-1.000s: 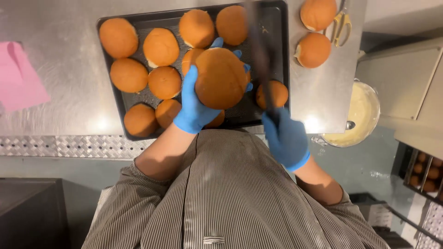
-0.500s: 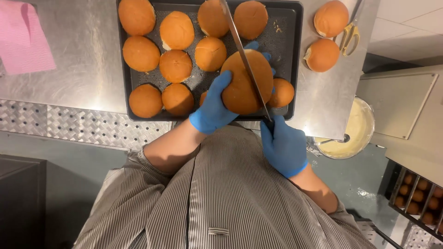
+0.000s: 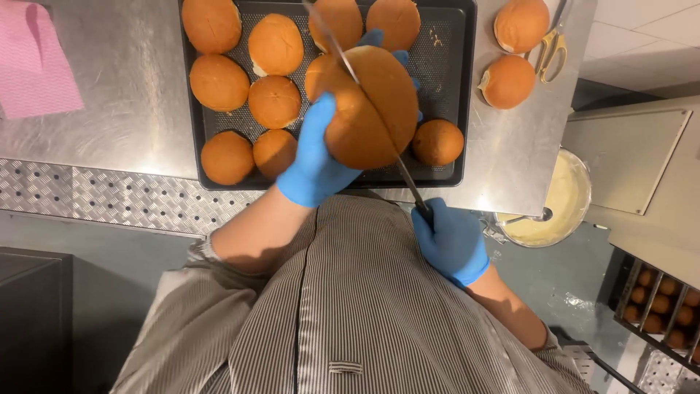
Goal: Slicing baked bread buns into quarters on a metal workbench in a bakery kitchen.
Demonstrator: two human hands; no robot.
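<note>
The left hand (image 3: 315, 162) wears a blue glove and is closed around a big round brown bun (image 3: 370, 108), holding it up over the near edge of a black baking tray (image 3: 458, 95). The right hand (image 3: 450, 242), also in a blue glove, is closed tight on the handle of a long knife (image 3: 364, 98). The thin blade lies across the bun in a slanted line, and a dark line shows on the bun where the blade sits. More brown buns (image 3: 274, 101) lie in rows in the tray. Two other buns (image 3: 508, 81) sit on the shiny metal table (image 3: 109, 135) to the right of the tray, next to yellow scissors (image 3: 552, 45). A pink cloth (image 3: 35, 66) lies far to the left. A bowl of pale cream (image 3: 554, 208) stands low down, beside the table.
</note>
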